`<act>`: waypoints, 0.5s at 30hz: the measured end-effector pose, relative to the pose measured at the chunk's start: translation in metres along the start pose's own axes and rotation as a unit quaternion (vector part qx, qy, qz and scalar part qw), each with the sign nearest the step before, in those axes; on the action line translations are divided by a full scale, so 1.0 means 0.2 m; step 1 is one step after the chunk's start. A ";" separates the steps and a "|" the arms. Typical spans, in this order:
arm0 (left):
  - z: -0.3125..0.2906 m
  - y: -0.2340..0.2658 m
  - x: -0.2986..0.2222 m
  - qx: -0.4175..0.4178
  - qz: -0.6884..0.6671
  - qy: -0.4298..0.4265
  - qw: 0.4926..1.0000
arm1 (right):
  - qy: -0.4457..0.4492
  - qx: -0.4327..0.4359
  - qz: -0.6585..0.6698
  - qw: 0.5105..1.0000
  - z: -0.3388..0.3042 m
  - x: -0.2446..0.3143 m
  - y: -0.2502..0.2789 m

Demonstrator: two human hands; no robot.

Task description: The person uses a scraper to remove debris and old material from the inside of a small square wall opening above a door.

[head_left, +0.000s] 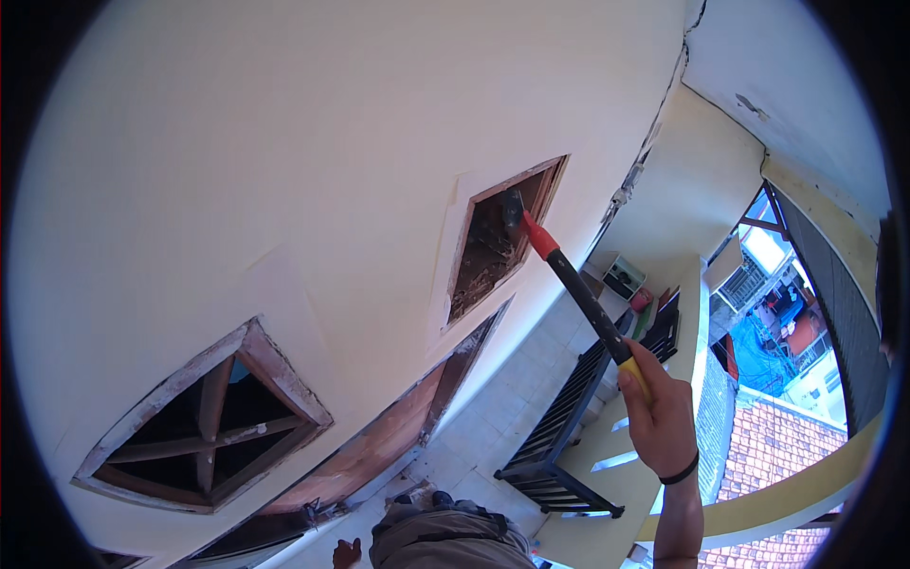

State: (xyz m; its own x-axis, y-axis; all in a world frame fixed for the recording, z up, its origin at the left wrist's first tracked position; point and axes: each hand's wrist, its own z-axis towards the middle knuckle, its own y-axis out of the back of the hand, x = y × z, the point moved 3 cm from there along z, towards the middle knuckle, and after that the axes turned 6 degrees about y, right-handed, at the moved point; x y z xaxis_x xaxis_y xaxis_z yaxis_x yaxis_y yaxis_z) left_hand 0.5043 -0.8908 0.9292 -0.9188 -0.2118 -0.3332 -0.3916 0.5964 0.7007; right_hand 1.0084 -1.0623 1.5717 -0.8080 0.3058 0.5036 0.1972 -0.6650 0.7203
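My right hand (658, 410) is closed around the yellow end of a hammer (590, 308). The hammer has a long black handle and a red collar, and its dark head is at the small slanted opening (485, 261) in the cream wall. Brown wood edges this opening, and rough debris shows inside it. Whether the head touches the frame, I cannot tell. Low at the lower edge, beside my trousers, hangs my left hand (347, 553), small in view, its fingers a little apart with nothing seen in them.
A second opening (204, 427) with crossed wooden bars is at lower left. Below runs a wooden door frame (379, 441). Black railings (559, 455) stand on the tiled floor (474, 417) to the right. Beyond the balcony wall lie tiled roofs (787, 446). A white cabinet (624, 275) stands farther back.
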 end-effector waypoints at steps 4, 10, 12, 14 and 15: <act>-0.01 0.01 0.05 0.029 0.004 0.039 0.999 | 0.016 -0.031 -0.069 0.997 0.01 -0.01 -0.12; 0.08 0.06 -0.02 0.033 -0.011 0.016 0.999 | -0.023 -0.016 0.011 1.000 -0.03 0.06 -0.05; 0.12 0.09 -0.06 0.032 -0.010 0.005 0.999 | -0.015 -0.025 -0.012 1.000 -0.02 0.07 -0.08; 0.17 0.12 -0.11 0.033 -0.006 -0.006 0.999 | 0.025 -0.037 -0.065 0.997 -0.02 0.04 -0.15; 0.17 0.12 -0.13 0.036 -0.004 -0.010 0.999 | 0.021 -0.039 -0.066 0.997 -0.04 0.04 -0.14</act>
State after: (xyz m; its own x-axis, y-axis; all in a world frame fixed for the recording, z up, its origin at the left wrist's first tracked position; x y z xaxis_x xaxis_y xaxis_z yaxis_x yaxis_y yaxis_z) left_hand 0.5196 -0.8446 0.9333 -0.9141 -0.2025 -0.3514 -0.3939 0.6493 0.6506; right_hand 0.9916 -1.0461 1.5522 -0.8466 0.3665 0.3860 0.0455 -0.6726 0.7386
